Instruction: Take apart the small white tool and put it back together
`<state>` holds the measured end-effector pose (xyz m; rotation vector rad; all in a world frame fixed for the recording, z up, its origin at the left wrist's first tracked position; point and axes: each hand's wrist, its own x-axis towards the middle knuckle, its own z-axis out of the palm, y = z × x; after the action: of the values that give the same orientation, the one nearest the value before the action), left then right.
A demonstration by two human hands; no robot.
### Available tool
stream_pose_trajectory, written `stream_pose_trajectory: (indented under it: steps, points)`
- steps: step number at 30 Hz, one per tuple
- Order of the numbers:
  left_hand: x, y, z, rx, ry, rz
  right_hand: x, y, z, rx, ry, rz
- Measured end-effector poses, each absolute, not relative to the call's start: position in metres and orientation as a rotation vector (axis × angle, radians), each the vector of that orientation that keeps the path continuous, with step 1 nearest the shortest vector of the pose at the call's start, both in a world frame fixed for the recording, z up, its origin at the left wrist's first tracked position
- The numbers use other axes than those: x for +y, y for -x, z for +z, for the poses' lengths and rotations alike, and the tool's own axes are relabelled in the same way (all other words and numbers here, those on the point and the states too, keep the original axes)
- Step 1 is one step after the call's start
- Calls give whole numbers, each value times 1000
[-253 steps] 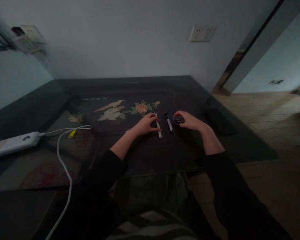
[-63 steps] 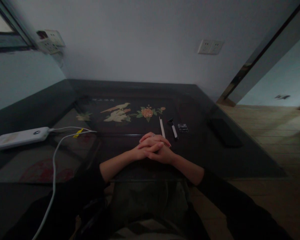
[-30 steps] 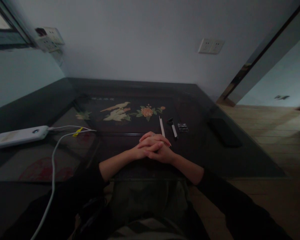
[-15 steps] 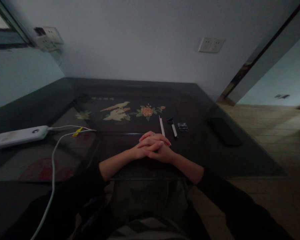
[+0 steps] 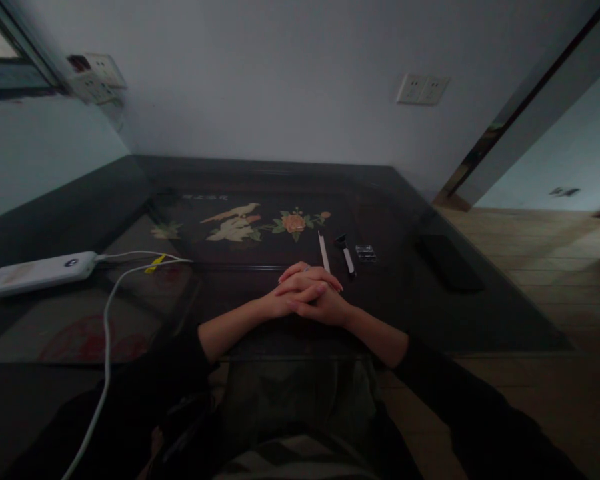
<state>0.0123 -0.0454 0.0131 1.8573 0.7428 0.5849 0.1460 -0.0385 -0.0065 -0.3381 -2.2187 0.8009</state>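
My left hand [image 5: 282, 302] and my right hand [image 5: 331, 307] are clasped, their fingers laced together, close to the front edge of the dark table. Nothing shows between them apart from each other's fingers, and a ring sits on one finger. Just beyond the knuckles lies a narrow white strip [image 5: 323, 249], its near end touching or partly behind the fingers. To its right is a razor-like tool [image 5: 349, 260] with a black head and a white-and-black handle. A small clear pack with dark pieces [image 5: 365, 253] lies farther right. Neither hand touches the tool or the pack.
The dark glass-topped table [image 5: 400, 200] has bird and flower pictures. At left lies a white power bank [image 5: 40, 273] with a white cable [image 5: 107, 333] running toward me, a yellow tag [image 5: 155, 263] on it. A flat black object [image 5: 450, 263] rests at right. Wall sockets [image 5: 423, 89] are behind.
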Motion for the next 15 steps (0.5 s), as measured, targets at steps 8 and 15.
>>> stream_pose_trajectory:
  steps: [8, 15]
  points:
    - [-49, -11, 18, 749, -1868, 635, -39, -147, -4, -2249, 375, 799]
    - [-47, -11, 13, 851, -1862, 601, -39, -147, -4, -2245, 368, 798]
